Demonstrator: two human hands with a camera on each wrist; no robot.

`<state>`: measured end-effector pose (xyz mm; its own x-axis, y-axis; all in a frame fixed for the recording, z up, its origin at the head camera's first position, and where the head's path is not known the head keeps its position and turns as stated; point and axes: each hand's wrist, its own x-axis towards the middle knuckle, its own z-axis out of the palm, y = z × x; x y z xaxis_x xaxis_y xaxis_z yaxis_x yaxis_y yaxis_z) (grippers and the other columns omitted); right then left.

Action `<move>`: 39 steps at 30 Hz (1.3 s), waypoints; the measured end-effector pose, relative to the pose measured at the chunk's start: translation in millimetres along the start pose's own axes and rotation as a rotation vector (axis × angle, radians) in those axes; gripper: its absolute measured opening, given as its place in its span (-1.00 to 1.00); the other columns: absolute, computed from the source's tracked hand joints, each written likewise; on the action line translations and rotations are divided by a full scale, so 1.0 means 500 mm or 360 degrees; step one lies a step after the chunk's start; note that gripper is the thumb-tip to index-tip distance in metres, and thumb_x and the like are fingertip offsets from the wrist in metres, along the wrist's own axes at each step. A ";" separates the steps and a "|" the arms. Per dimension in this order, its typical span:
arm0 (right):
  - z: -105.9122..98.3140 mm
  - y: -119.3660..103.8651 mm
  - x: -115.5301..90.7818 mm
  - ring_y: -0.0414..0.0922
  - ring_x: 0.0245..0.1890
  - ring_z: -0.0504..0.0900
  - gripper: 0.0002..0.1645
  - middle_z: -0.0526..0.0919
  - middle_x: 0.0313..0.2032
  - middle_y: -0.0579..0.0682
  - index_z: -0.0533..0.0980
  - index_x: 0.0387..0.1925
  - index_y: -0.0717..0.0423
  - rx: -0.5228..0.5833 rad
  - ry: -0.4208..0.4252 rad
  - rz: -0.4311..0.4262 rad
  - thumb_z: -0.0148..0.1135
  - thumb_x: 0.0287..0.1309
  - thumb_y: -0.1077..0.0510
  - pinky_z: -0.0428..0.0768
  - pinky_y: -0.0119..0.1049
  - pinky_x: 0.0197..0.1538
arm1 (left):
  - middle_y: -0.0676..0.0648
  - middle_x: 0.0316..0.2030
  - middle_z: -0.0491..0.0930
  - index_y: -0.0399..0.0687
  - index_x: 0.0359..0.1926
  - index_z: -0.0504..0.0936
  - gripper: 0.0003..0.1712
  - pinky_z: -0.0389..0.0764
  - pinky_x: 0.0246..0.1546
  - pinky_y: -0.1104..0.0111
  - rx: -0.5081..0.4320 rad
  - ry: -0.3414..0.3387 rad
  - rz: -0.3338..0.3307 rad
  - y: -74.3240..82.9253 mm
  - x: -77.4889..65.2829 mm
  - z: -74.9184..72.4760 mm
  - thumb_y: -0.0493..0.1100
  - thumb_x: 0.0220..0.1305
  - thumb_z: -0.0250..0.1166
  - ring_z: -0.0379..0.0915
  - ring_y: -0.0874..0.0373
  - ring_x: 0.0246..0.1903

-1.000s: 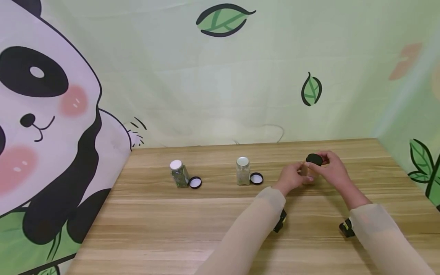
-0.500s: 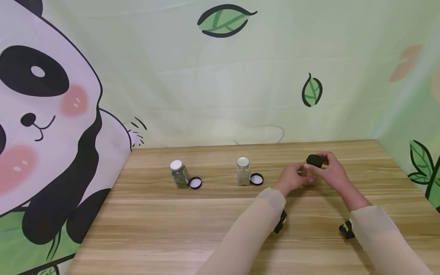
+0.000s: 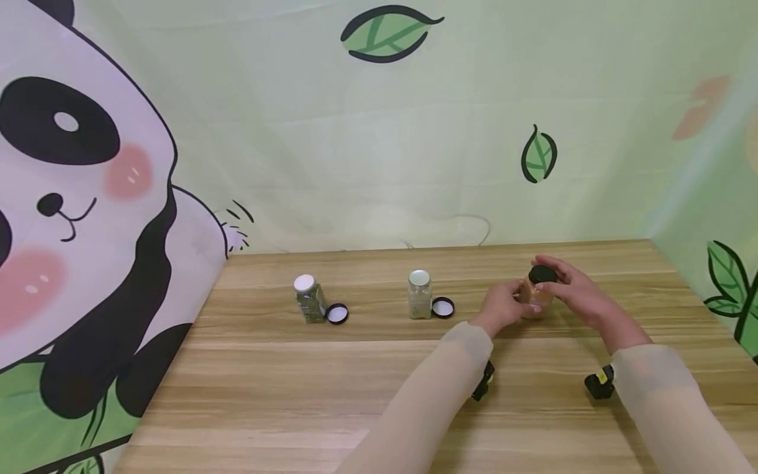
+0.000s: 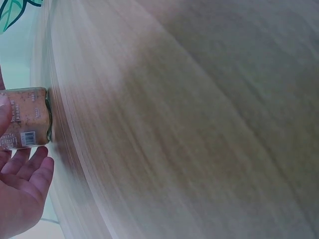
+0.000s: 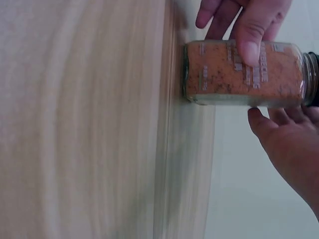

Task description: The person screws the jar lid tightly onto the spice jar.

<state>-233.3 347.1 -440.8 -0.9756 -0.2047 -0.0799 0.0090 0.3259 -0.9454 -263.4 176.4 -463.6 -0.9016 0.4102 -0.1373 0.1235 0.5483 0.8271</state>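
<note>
A glass spice jar (image 5: 219,74) with orange-brown seasoning stands upright on the table at the right of the head view. Its black lid (image 3: 541,274) sits on top. My left hand (image 3: 501,305) grips the jar's body, thumb across the front face in the right wrist view. Around the lid, my right hand (image 3: 577,293) is spread, thumb in front and fingers behind; one fingertip is close to the jar's side in the right wrist view. Whether it touches the lid is hard to tell. In the left wrist view only the jar's lower part (image 4: 32,112) shows.
On the wooden table (image 3: 284,395), a jar of green herbs (image 3: 310,304) stands left, a pale jar (image 3: 420,299) in the middle. Both have white tops. Beside each lies an upturned black-rimmed lid, the left one (image 3: 337,314) and the middle one (image 3: 443,307). A printed cloth (image 3: 284,131) hangs behind.
My right hand has loosened from the lid and spread wider, its wrist shifting slightly right. More of the jar's front now shows. My left hand stays on the jar.
</note>
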 end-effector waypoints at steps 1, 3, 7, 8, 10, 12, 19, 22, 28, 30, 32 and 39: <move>-0.002 0.002 0.000 -0.50 0.23 0.36 -0.18 0.09 0.53 0.32 0.00 0.59 0.23 0.0027 -0.0017 -0.0009 0.12 0.49 0.15 0.40 -0.73 0.10 | -0.08 0.23 0.67 -0.08 0.37 0.54 -0.31 0.63 0.06 0.52 -0.0001 -0.0002 0.0001 0.000 0.000 0.000 -0.11 0.23 0.51 0.63 0.15 0.19; -0.007 0.004 -0.001 -0.64 0.12 0.34 -0.23 0.15 0.49 0.24 0.08 0.56 0.19 0.0063 -0.0056 -0.0021 0.13 0.48 0.16 0.40 -0.73 0.09 | -0.07 0.23 0.67 -0.07 0.37 0.53 -0.30 0.63 0.05 0.52 0.0006 -0.0006 -0.0005 0.000 0.000 0.000 -0.10 0.23 0.50 0.63 0.16 0.20; -0.015 0.006 -0.003 -0.68 0.09 0.36 -0.27 0.25 0.43 -0.03 0.13 0.55 0.12 0.0076 -0.0110 -0.0023 0.14 0.48 0.14 0.40 -0.73 0.11 | -0.04 0.25 0.66 -0.03 0.39 0.51 -0.28 0.63 0.09 0.50 0.0013 -0.0014 -0.0039 0.002 -0.001 0.000 -0.08 0.24 0.50 0.61 0.17 0.21; -0.016 0.007 -0.002 -0.68 0.10 0.36 -0.27 0.29 0.39 -0.12 0.13 0.56 0.10 0.0078 -0.0121 -0.0023 0.14 0.48 0.14 0.40 -0.73 0.10 | -0.04 0.26 0.65 -0.02 0.40 0.51 -0.28 0.62 0.11 0.49 0.0019 -0.0015 -0.0044 0.002 -0.001 0.000 -0.07 0.24 0.50 0.61 0.18 0.22; -0.019 0.008 -0.001 -0.68 0.10 0.38 -0.29 0.35 0.30 -0.30 0.16 0.55 0.07 0.0099 -0.0131 -0.0030 0.13 0.48 0.16 0.41 -0.72 0.11 | -0.03 0.27 0.65 -0.02 0.40 0.51 -0.28 0.62 0.13 0.48 0.0021 -0.0015 -0.0049 0.003 0.000 -0.001 -0.07 0.24 0.50 0.60 0.17 0.23; -0.021 0.009 0.000 -0.67 0.09 0.41 -0.34 0.38 0.19 -0.46 0.22 0.52 0.04 0.0113 -0.0130 -0.0043 0.12 0.49 0.18 0.42 -0.71 0.09 | -0.04 0.27 0.64 -0.03 0.40 0.50 -0.28 0.61 0.14 0.48 0.0023 -0.0015 -0.0039 0.003 0.001 -0.002 -0.07 0.25 0.49 0.60 0.17 0.23; -0.018 0.010 0.004 -0.67 0.05 0.45 -0.38 0.44 0.05 -0.57 0.27 0.48 0.18 0.0078 -0.0096 -0.0044 0.13 0.48 0.17 0.43 -0.69 0.05 | -0.04 0.28 0.64 -0.04 0.40 0.51 -0.29 0.60 0.15 0.50 -0.0012 -0.0018 -0.0043 0.004 0.002 -0.003 -0.09 0.25 0.50 0.59 0.17 0.24; -0.014 0.008 0.004 -0.66 0.04 0.44 -0.30 0.44 0.10 -0.48 0.19 0.50 0.30 0.0035 -0.0066 -0.0003 0.15 0.49 0.12 0.43 -0.69 0.06 | -0.05 0.28 0.64 -0.05 0.40 0.50 -0.29 0.61 0.14 0.50 -0.0007 -0.0010 -0.0055 0.003 0.002 -0.003 -0.10 0.25 0.49 0.60 0.17 0.24; -0.004 0.006 -0.002 -0.43 0.21 0.40 -0.20 0.26 0.48 0.31 0.09 0.53 0.35 -0.0123 0.0014 0.0111 0.13 0.51 0.02 0.48 -0.49 0.22 | -0.05 0.26 0.65 -0.05 0.40 0.51 -0.27 0.63 0.08 0.50 0.0032 -0.0014 -0.0067 0.003 0.000 -0.001 -0.06 0.24 0.51 0.61 0.18 0.21; -0.001 0.006 -0.003 -0.16 0.34 0.38 -0.18 0.18 0.51 0.43 0.07 0.54 0.35 -0.0150 0.0025 0.0137 0.11 0.52 0.00 0.46 -0.20 0.39 | -0.05 0.26 0.65 -0.04 0.39 0.51 -0.28 0.63 0.07 0.50 0.0031 -0.0017 -0.0069 0.003 -0.002 0.000 -0.06 0.23 0.51 0.61 0.19 0.20; 0.003 0.006 -0.004 0.12 0.43 0.30 -0.16 0.16 0.51 0.47 0.05 0.55 0.34 -0.0156 0.0044 0.0153 0.12 0.51 -0.01 0.34 0.13 0.48 | -0.04 0.27 0.65 -0.03 0.40 0.51 -0.27 0.64 0.07 0.49 0.0012 -0.0013 -0.0079 0.003 -0.003 0.001 -0.07 0.23 0.51 0.61 0.19 0.21; 0.011 -0.005 -0.006 0.28 0.44 0.26 -0.15 0.17 0.49 0.49 0.07 0.56 0.31 -0.0236 0.0123 0.0161 0.13 0.50 -0.04 0.49 -0.34 0.26 | -0.03 0.27 0.65 -0.02 0.41 0.50 -0.27 0.62 0.13 0.49 0.0004 -0.0003 -0.0077 0.005 -0.005 -0.003 -0.06 0.25 0.50 0.60 0.19 0.23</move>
<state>-229.4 341.6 -440.1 -0.9853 -0.0945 -0.1426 0.0813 0.4748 -0.8763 -261.2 175.6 -460.5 -0.9056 0.3847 -0.1784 0.0808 0.5696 0.8180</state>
